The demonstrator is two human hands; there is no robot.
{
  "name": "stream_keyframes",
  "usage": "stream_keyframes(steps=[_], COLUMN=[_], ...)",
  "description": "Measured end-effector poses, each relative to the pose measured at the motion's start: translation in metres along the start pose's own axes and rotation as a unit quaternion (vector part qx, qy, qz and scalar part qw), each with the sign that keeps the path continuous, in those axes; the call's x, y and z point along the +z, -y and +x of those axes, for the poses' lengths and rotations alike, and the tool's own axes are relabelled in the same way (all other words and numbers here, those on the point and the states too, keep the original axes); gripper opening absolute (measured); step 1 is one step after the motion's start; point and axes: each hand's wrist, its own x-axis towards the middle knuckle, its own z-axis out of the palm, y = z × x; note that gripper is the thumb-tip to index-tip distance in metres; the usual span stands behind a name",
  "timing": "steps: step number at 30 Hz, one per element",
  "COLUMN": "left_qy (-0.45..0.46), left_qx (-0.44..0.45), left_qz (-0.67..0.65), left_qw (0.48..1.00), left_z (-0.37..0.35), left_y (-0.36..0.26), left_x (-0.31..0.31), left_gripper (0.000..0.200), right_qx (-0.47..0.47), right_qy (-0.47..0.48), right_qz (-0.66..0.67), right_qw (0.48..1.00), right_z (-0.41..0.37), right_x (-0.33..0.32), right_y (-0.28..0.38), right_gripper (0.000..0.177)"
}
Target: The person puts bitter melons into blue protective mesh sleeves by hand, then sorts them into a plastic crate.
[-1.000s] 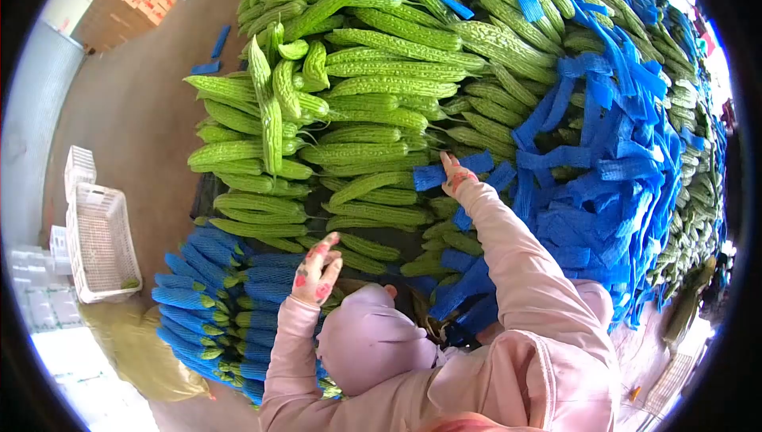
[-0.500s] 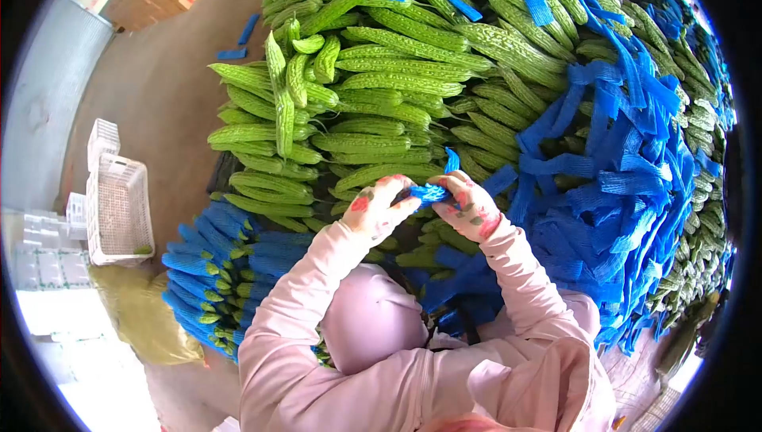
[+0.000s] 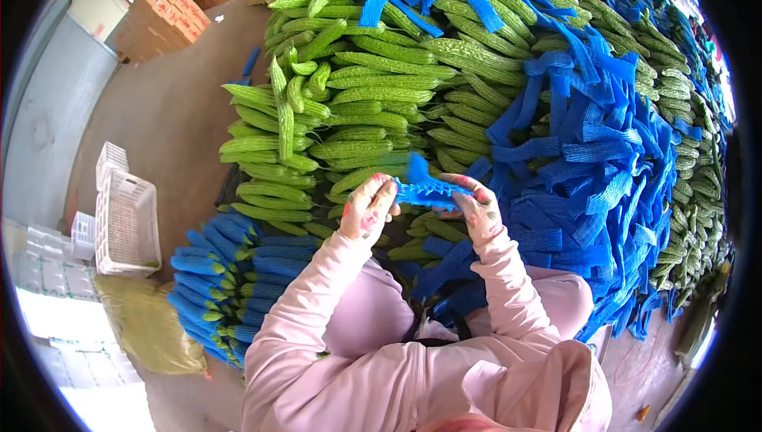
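A blue mesh sleeve (image 3: 431, 193) is stretched sideways between my two hands, its ribbed edge pulled wide and a loose flap standing up behind. My left hand (image 3: 370, 206) pinches its left end. At the other end, the fingers of my right hand (image 3: 477, 210) are closed on the mesh. Both hands have a red floral pattern on them. Just beyond lie rows of green bitter melons (image 3: 359, 148). To the right of my hands rises a heap of loose blue mesh sleeves (image 3: 591, 214).
Bitter melons in blue sleeves (image 3: 208, 273) are stacked at my left. Farther left, a white plastic crate (image 3: 127, 221) stands on the floor beside a yellowish sack (image 3: 147, 322). Cardboard boxes (image 3: 159, 23) are piled at the back left. More bitter melons (image 3: 694, 186) lie at the far right.
My hands have moved apart, and the sleeve that was bunched between them is now spread wide. The whole view has shifted slightly.
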Motion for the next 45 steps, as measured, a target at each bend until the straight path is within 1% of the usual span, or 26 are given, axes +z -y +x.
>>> stream_keyframes(steps=[1,2,3,4,5,6,7,9,10,11,14,15,17,19,21,23,24,25,26,27,28,29,31,37,41,45], left_qy=[0.0,-0.03,-0.058,0.023,0.18,0.219,0.142,0.092,0.056,0.018,0.023,0.079,0.044,0.097,0.037,0.068,0.097,0.159,0.148,0.133,0.149,0.148,0.14,0.074,0.039,0.009], left_qx=[0.001,0.164,0.312,0.323,0.232,0.146,0.512,0.525,0.481,0.44,0.353,0.216,0.136,-0.001,-0.087,-0.073,-0.056,0.032,0.115,0.197,0.241,0.261,0.252,0.224,0.2,0.179], left_qz=[0.0,0.243,0.465,0.484,0.228,0.052,0.284,0.319,0.342,0.331,0.339,0.414,-0.047,-0.421,-0.468,-0.348,-0.221,-0.036,-0.061,-0.085,0.235,0.53,0.504,0.371,0.285,0.193], left_qw=[1.0,0.955,0.826,0.813,0.928,0.963,0.798,0.783,0.805,0.834,0.872,0.881,0.989,0.902,0.879,0.932,0.969,0.986,0.98,0.967,0.93,0.793,0.814,0.898,0.937,0.965], left_z=[0.002,0.004,0.005,0.006,-0.014,-0.032,-0.039,-0.031,-0.027,-0.026,-0.013,-0.01,0.003,0.014,0.014,0.035,0.04,0.043,0.041,0.035,0.038,0.04,0.056,0.073,0.083,0.131], left_y=[0.007,0.016,0.026,0.04,-0.002,-0.008,-0.015,-0.006,0.002,-0.005,0.043,0.042,0.05,0.037,0.008,0.056,0.056,0.056,0.076,0.079,0.08,0.059,0.057,0.049,0.049,0.037], left_x=[0.0,0.002,0.005,0.018,0.035,0.057,0.064,0.063,0.06,0.059,0.051,0.049,0.056,0.049,0.048,0.043,0.043,0.044,0.053,0.061,0.053,0.042,0.045,0.016,0.006,0.006], left_gripper=[0.013,0.011,0.01,0.012,0.012,0.016,0.024,0.029,0.032,0.028,0.014,0.018,0.026,0.031,0.032,0.033,0.034,0.035,0.035,0.036,0.039,0.042,0.042,0.042,0.041,0.041], right_qx=[-0.031,-0.115,-0.191,-0.159,-0.129,-0.195,-0.062,-0.125,-0.185,-0.178,-0.256,-0.278,-0.25,-0.203,-0.263,-0.332,-0.087,-0.103,-0.103,-0.105,-0.047,0.009,-0.023,0.125,0.139,0.166], right_qy=[-0.047,-0.104,-0.096,-0.019,0.057,0.079,0.115,0.036,-0.048,-0.104,-0.09,-0.077,-0.077,-0.067,-0.051,-0.082,-0.078,-0.036,-0.04,-0.044,-0.012,0.018,0.095,0.113,0.356,0.437], right_qz=[-0.016,-0.358,-0.503,-0.546,-0.584,-0.48,-0.359,-0.293,-0.221,-0.358,-0.448,-0.457,-0.434,-0.351,-0.431,-0.363,-0.034,0.009,0.029,0.051,-0.034,-0.118,-0.2,-0.01,0.105,0.099], right_qw=[0.998,0.921,0.838,0.822,0.799,0.852,0.924,0.947,0.957,0.91,0.852,0.841,0.862,0.912,0.862,0.867,0.993,0.994,0.993,0.992,0.998,0.993,0.975,0.986,0.918,0.878], right_z=[-0.001,-0.004,-0.008,-0.011,-0.01,-0.011,-0.011,-0.006,-0.004,-0.011,-0.022,-0.027,-0.037,-0.04,-0.04,-0.025,-0.025,-0.025,-0.022,-0.021,-0.024,-0.025,-0.028,0.007,0.044,0.068], right_x=[-0.007,-0.01,-0.002,-0.001,0.0,-0.001,0.002,-0.003,-0.005,0.007,0.021,0.027,0.036,0.031,0.029,0.018,0.021,0.021,0.029,0.037,0.04,0.041,0.042,0.032,0.031,0.037], right_y=[-0.006,-0.004,0.001,-0.001,-0.007,-0.015,-0.004,-0.012,-0.016,0.008,0.012,0.012,0.003,-0.025,-0.025,-0.032,-0.021,-0.004,0.006,0.013,0.022,0.027,0.01,-0.003,-0.006,-0.013], right_gripper=[0.024,0.017,0.015,0.014,0.013,0.013,0.013,0.009,0.007,0.01,0.011,0.011,0.013,0.015,0.011,0.013,0.012,0.012,0.011,0.01,0.007,0.005,0.007,0.013,0.018,0.015])
